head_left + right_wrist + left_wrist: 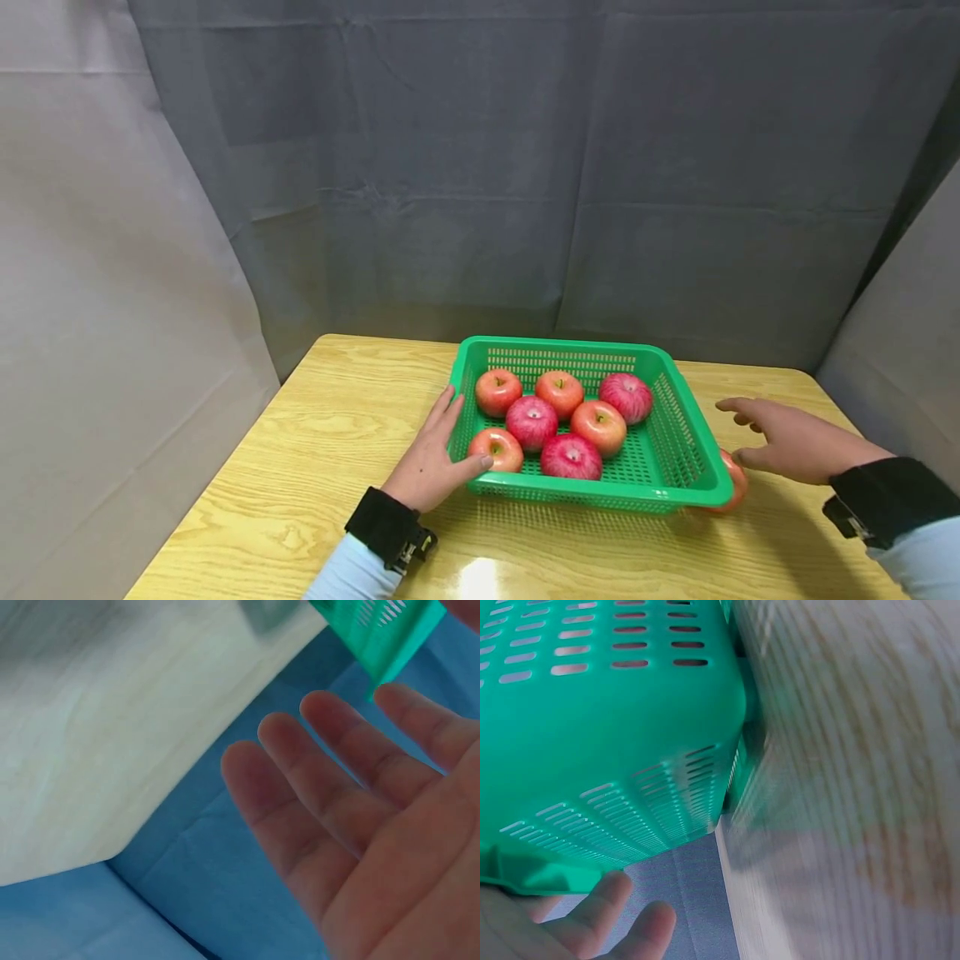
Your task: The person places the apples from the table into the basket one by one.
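A green plastic basket [517, 481] with slotted walls stands on the wooden table. Several apples lie in it: some orange-red, like the one at front left [498, 450], others pink and streaked, like the one at front middle [572, 457]. My left hand [433, 467] rests at the basket's front left corner, thumb over the rim and fingers stretched along the left side. In the left wrist view its fingers [592, 915] lie by the rim. Another apple [737, 482] sits outside the basket's right side, partly hidden by the rim. My right hand [791, 440] hovers beside that apple, fingers loosely extended, holding nothing.
The wooden table [300, 483] carries the basket. Behind it hangs a dark grey cloth [480, 183], with pale cloth [120, 317] at the left side. Another grey cloth [892, 350] closes off the right.
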Demonstrator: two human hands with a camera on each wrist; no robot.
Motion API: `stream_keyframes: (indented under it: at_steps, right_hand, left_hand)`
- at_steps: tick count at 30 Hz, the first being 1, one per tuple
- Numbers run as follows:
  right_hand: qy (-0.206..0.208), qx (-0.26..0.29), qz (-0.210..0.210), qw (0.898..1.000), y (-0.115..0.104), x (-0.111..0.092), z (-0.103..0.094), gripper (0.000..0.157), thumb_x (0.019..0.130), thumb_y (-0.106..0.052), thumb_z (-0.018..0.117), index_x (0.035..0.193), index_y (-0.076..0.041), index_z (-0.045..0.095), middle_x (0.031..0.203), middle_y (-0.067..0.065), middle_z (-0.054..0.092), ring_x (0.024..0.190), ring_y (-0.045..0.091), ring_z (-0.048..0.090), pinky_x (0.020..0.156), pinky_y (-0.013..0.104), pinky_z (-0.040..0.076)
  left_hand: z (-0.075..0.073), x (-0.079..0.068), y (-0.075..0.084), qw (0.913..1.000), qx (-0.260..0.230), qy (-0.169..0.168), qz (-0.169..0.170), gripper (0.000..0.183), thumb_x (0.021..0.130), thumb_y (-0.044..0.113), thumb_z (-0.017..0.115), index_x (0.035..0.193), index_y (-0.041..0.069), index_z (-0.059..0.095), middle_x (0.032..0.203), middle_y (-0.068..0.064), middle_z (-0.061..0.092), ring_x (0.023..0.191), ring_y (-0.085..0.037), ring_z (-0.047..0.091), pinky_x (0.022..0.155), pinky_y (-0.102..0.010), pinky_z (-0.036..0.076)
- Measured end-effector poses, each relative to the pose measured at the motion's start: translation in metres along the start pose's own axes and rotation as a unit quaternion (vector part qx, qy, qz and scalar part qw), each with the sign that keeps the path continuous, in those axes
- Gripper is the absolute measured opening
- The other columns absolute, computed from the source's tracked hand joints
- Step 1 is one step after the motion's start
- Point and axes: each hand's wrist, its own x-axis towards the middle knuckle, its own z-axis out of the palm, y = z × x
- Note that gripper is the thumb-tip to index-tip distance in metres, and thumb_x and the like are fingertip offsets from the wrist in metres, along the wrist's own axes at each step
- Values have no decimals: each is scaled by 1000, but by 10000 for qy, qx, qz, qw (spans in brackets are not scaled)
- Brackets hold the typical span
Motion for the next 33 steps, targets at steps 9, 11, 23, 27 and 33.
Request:
stream_keyframes:
  at_steps: [9,11,23,27,33]
  right_hand:
    - [-283,374,258,9986,11,4,25,69,79,-39,74,128,2,50,125,27,51,105,42,51,80,58,49]
    - [-297,489,261,9980,11,5,29,71,78,-41,74,129,2,49,126,29,50,104,43,51,81,58,49]
    - [-312,1144,-285,9925,3,16,42,52,76,-40,78,114,-12,57,102,1,59,91,21,52,76,43,49]
    - [-383,1223,-352,9911,3,19,45,49,75,-40,78,111,-16,57,97,-4,59,86,16,51,74,39,47]
    - [-341,1197,-291,9918,4,21,48,49,73,-40,79,110,-16,58,97,-5,60,87,18,51,76,42,46]
  left_hand:
    - [0,0,1,10000,-87,-29,32,93,80,48,71,150,11,23,157,6,4,135,-12,15,101,-48,37]
    - [0,0,1,9999,-99,-41,16,92,80,48,71,150,11,23,157,6,4,135,-12,15,101,-49,37]
    - [0,-2,1,9999,-154,-22,-62,91,81,46,71,151,15,22,157,7,4,135,-12,16,100,-50,38]
    - [1,-2,1,9999,-129,-3,-38,92,81,46,71,151,13,22,157,6,4,135,-13,16,100,-51,38]
    - [1,-1,1,9999,-106,-1,-51,92,80,47,70,150,12,22,157,6,4,135,-14,17,99,-50,39]
